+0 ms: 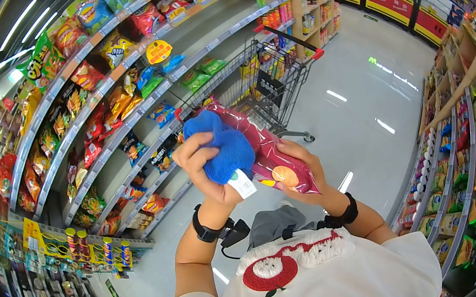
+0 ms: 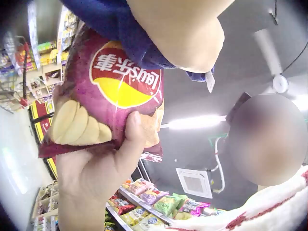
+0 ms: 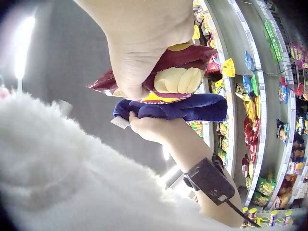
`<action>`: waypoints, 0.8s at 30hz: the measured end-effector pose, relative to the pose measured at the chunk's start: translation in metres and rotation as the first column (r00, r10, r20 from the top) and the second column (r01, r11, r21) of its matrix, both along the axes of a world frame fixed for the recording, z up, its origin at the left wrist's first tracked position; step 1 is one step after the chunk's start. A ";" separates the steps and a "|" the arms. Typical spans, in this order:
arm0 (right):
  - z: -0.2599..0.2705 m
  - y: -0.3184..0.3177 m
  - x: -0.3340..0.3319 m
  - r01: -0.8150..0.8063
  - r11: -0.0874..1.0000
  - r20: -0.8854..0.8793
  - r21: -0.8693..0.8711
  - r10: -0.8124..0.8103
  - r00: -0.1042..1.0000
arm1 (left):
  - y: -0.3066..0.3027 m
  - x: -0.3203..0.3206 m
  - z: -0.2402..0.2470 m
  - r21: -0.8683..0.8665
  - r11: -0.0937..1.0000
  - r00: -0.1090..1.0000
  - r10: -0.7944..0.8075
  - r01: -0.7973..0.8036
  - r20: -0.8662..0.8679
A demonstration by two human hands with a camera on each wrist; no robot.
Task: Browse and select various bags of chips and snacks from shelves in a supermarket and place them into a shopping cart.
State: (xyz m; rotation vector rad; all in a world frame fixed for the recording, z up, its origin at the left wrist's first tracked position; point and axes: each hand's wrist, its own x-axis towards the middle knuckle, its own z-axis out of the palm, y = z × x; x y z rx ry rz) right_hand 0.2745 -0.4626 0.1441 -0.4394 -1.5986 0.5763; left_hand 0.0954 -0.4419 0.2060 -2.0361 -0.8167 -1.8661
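Note:
In the head view my left hand [image 1: 201, 168] grips a bunched blue cloth [image 1: 229, 149] with a white tag, its fingers curled into it. The cloth lies against a dark red chip bag [image 1: 264, 145], which my right hand [image 1: 304, 170] holds by its lower part. The left wrist view shows the bag's front [image 2: 103, 82] with a yellow and red logo, my right hand's thumb [image 2: 134, 130] over its edge. In the right wrist view my right hand [image 3: 139, 53] pinches the bag [image 3: 178, 77] just above the cloth [image 3: 192, 108]; part of the bag is hidden behind it.
A shopping cart [image 1: 242, 88] stands beyond the bag, beside shelves of snack bags [image 1: 89, 114] on the left. More stocked shelves [image 1: 464, 179] run along the right. Grey floor [image 1: 359, 108] lies between them. Packaged tubes [image 1: 82, 244] hang at the lower left.

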 end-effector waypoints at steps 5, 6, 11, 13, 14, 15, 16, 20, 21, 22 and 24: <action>-0.001 -0.011 0.005 0.184 0.982 0.040 0.051 -0.186 0.982 | -0.023 0.020 -0.018 -0.044 0.982 0.921 -0.186 0.182 -0.343; 0.002 -0.013 0.006 0.232 0.972 0.047 0.020 -0.233 0.971 | -0.026 0.020 -0.032 -0.062 0.961 0.869 -0.271 0.270 -0.415; -0.007 -0.016 0.006 0.354 0.935 0.081 0.030 -0.356 0.931 | -0.035 0.038 -0.039 0.003 0.937 0.878 -0.325 0.348 -0.350; -0.010 -0.017 0.006 0.396 0.918 0.122 0.018 -0.395 0.910 | -0.034 0.041 -0.039 -0.027 0.926 0.865 -0.361 0.376 -0.347; -0.012 -0.020 0.006 0.433 0.901 0.129 -0.002 -0.429 0.894 | -0.036 0.043 -0.040 -0.041 0.923 0.859 -0.372 0.383 -0.352; -0.016 -0.021 0.009 0.455 0.890 0.141 0.020 -0.453 0.880 | -0.040 0.045 -0.041 -0.059 0.920 0.854 -0.382 0.388 -0.354; -0.020 -0.020 0.011 0.473 0.880 0.153 0.043 -0.474 0.867 | -0.041 0.046 -0.039 -0.064 0.918 0.849 -0.387 0.391 -0.360; -0.022 -0.016 0.021 0.477 0.845 0.189 0.240 -0.523 0.831 | -0.039 0.041 -0.019 -0.110 0.967 0.845 -0.254 0.229 -0.470; -0.020 -0.017 0.020 0.445 0.863 0.220 0.239 -0.495 0.841 | -0.038 0.037 -0.010 -0.165 0.975 0.857 -0.213 0.152 -0.469; -0.016 -0.019 0.018 0.412 0.880 0.249 0.238 -0.465 0.850 | -0.037 0.033 0.000 -0.216 0.974 0.866 -0.169 0.072 -0.471; -0.016 -0.019 0.011 0.379 0.885 0.282 0.270 -0.449 0.848 | -0.028 0.023 0.010 -0.287 0.955 0.869 -0.084 -0.069 -0.487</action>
